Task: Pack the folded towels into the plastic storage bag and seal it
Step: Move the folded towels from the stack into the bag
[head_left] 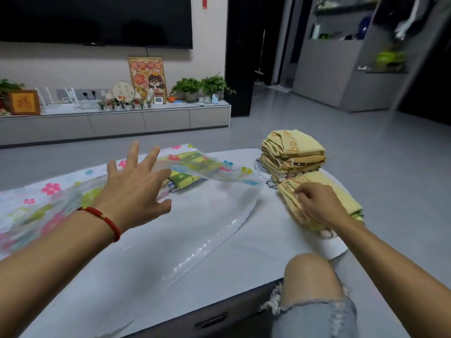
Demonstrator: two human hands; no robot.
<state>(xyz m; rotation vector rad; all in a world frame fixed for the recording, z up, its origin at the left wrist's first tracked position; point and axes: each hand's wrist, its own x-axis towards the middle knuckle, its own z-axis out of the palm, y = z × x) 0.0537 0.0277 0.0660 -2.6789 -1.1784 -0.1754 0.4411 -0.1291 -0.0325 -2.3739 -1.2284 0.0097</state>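
Left hand (136, 189) spread wide, holds nothing, near bag (195, 167). Right hand (317, 206) pinches towel (341, 191) edge; thin grip, towel may unfold b4 bag.

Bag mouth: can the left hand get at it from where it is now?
Probably yes. The left hand hovers open, fingers spread, just short of the lifted flap of the plastic bag, with nothing between them. The right hand is off at the folded towel.
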